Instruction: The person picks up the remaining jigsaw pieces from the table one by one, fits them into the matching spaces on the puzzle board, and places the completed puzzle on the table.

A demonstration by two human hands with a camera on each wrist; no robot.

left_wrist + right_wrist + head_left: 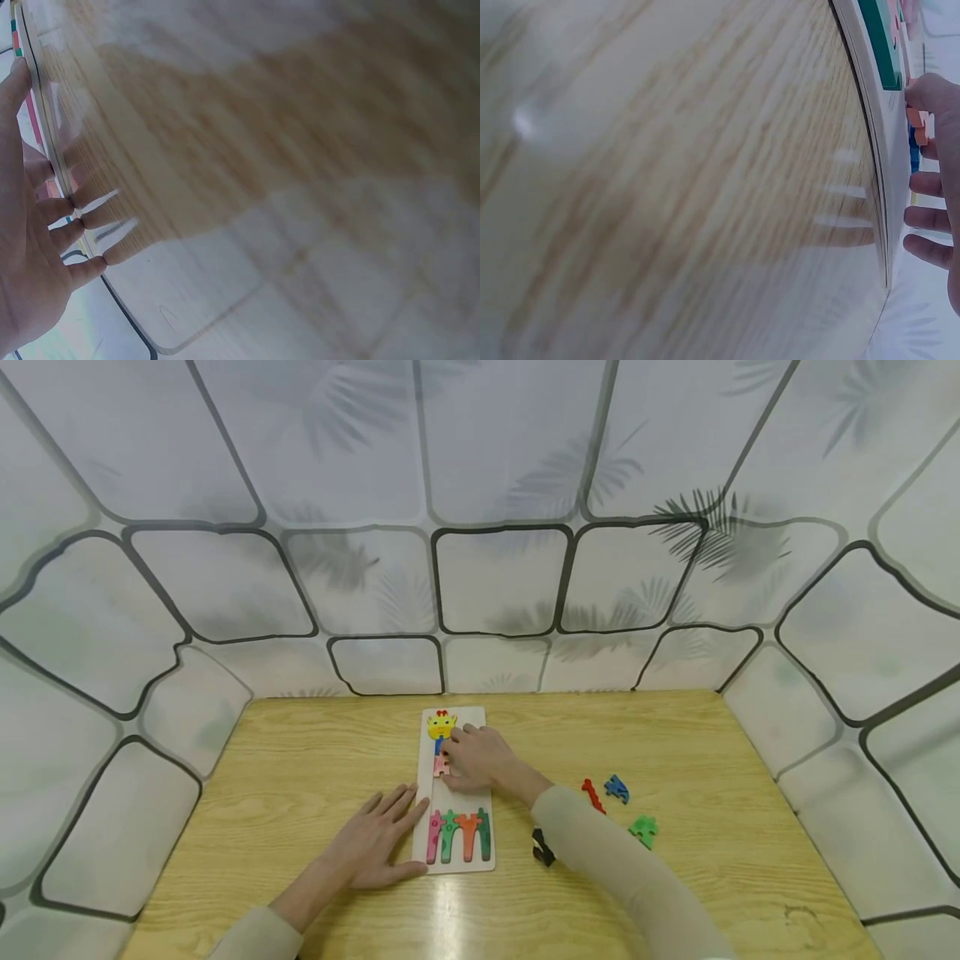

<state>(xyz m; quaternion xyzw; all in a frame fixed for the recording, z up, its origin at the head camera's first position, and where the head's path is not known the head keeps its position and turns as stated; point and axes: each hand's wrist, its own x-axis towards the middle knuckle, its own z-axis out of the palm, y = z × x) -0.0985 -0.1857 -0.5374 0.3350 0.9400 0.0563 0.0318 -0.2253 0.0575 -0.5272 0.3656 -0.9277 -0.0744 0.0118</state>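
Observation:
A giraffe puzzle board (457, 793), pale and upright to me, lies on the table. Its yellow head piece (442, 726) sits at the top, with a blue neck piece (438, 747) below. My right hand (480, 758) reaches over the board, and its thumb and index finger pinch a pink puzzle piece (440, 767) under the blue one. In the right wrist view that piece (918, 118) shows beside the thumb. The left hand (378, 843) rests with fingers spread on the table and the board's left edge. Colored leg pieces (468, 837) fill the board's lower end.
Right of the board lie a red puzzle piece (593, 795), a blue puzzle piece (617, 788) and a green puzzle piece (644, 830). A black object (542, 848) is partly hidden by the right sleeve. White patterned walls (495, 664) enclose the wooden table (322, 743).

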